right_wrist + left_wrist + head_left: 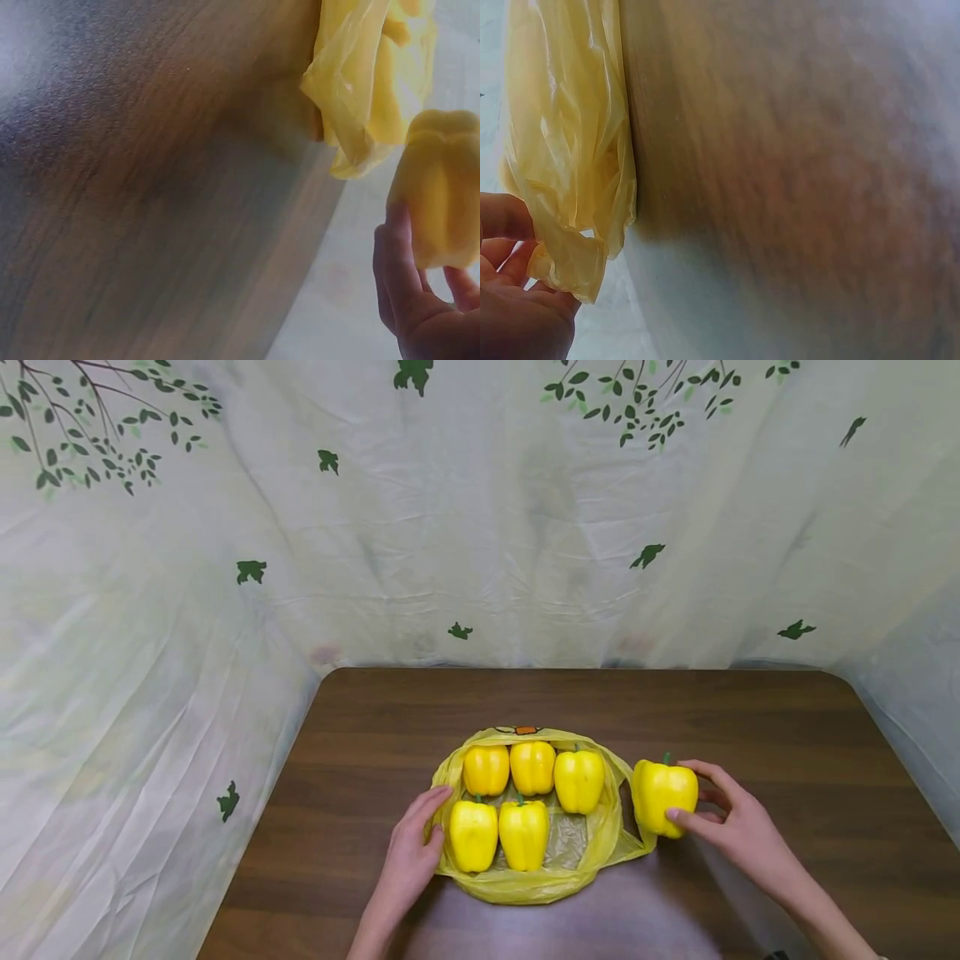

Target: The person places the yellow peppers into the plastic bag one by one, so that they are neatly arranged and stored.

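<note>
A thin yellow plastic bag (540, 888) lies spread open on the table, with several yellow bell peppers inside. Three are in the back row, around a middle pepper (532, 767); two more, one of them this pepper (523, 837), lie in front. At the bag's left side, my left hand (408, 847) holds its edge; in the left wrist view the crumpled plastic (570, 262) runs between thumb and fingers. My right hand (742, 822) grips another yellow bell pepper (663, 795), green stem up, beside the bag's right handle. This pepper (442, 187) also shows in the right wrist view.
The brown wooden table (750, 718) has rounded far corners. A pale curtain (487, 527) with printed leaves and branches hangs behind it and along both sides. A small dark object (776, 955) shows at the bottom edge.
</note>
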`<state>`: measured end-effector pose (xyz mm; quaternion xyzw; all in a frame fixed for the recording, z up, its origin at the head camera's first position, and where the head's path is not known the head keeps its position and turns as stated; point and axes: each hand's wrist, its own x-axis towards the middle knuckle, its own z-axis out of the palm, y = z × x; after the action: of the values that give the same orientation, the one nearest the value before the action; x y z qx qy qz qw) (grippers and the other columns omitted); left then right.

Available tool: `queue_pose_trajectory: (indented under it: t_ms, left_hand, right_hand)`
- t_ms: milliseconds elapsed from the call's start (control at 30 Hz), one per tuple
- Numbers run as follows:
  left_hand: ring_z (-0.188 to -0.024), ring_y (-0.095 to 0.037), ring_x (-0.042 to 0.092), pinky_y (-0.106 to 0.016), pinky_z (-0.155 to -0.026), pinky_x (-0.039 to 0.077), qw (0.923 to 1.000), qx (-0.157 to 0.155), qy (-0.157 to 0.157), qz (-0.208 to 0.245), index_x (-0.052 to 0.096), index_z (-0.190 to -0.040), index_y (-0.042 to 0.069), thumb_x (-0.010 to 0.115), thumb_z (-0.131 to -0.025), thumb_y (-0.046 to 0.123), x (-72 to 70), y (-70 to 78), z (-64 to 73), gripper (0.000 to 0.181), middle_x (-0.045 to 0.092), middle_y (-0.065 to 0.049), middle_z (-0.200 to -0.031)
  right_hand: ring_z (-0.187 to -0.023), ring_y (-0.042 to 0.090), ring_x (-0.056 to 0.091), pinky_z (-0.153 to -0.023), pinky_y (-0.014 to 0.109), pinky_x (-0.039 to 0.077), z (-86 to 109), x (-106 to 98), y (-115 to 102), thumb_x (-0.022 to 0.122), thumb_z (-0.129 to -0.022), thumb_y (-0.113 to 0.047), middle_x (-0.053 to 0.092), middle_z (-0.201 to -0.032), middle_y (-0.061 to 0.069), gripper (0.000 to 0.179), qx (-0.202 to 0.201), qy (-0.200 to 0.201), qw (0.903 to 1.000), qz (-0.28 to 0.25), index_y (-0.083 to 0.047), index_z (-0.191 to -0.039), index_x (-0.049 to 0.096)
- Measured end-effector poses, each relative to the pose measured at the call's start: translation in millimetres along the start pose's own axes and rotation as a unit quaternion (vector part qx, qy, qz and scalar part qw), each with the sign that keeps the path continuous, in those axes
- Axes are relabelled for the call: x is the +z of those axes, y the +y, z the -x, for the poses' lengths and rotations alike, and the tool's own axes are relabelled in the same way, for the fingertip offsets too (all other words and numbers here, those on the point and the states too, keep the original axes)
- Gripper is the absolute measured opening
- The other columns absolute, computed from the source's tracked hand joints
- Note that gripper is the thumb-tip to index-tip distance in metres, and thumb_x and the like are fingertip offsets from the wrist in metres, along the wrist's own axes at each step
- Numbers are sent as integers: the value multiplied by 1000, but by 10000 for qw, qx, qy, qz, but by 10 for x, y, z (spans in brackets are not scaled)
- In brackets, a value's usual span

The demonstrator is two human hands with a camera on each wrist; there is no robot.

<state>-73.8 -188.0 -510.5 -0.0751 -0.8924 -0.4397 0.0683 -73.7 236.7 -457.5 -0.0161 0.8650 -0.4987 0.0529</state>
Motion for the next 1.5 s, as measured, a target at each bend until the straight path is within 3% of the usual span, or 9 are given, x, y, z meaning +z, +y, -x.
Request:
queue_pose_trajectory:
  t_ms: [233, 567, 867, 1500]
  left_hand:
    - [-128, -25, 50, -44, -106, 39, 9999, -147, -73, 38, 62, -131, 5, 59, -85, -15, -12, 15, 0, 51, 56, -3, -135]
    - [-128, -25, 50, -44, -106, 39, 9997, -191, -96, 99, 62, -132, 6, 59, -86, -15, -20, 10, 4, 51, 56, -2, -135]
    - [-128, -25, 50, -44, -106, 39, 9999, -103, -44, 79, 62, -131, 6, 59, -85, -16, -10, -9, 5, 51, 56, -2, -135]
    - [-129, -26, 50, -46, -106, 39, 9999, -63, -16, 115, 62, -131, 5, 58, -84, -17, 11, -18, 13, 52, 56, -2, -135]
  right_hand:
    - [-109, 34, 60, -72, 29, 56, -12, 61, -69, 76, -86, -40, 50, -134, 14, 65, 121, -359, 9993, 31, -19, -140, 46]
    - [-110, 32, 60, -74, 30, 56, -23, 168, -113, 76, -84, -45, 48, -138, 13, 62, 283, -531, 9980, 186, -23, -136, 50]
    - [-106, 29, 59, -78, 34, 57, -49, 261, -170, 76, -83, -47, 50, -137, 13, 66, 448, -783, 9957, 223, -20, -137, 50]
    - [-104, 25, 59, -77, 27, 57, -45, 531, -199, 80, -79, -44, 56, -128, 12, 65, 439, -940, 9946, 23, -22, -134, 54]
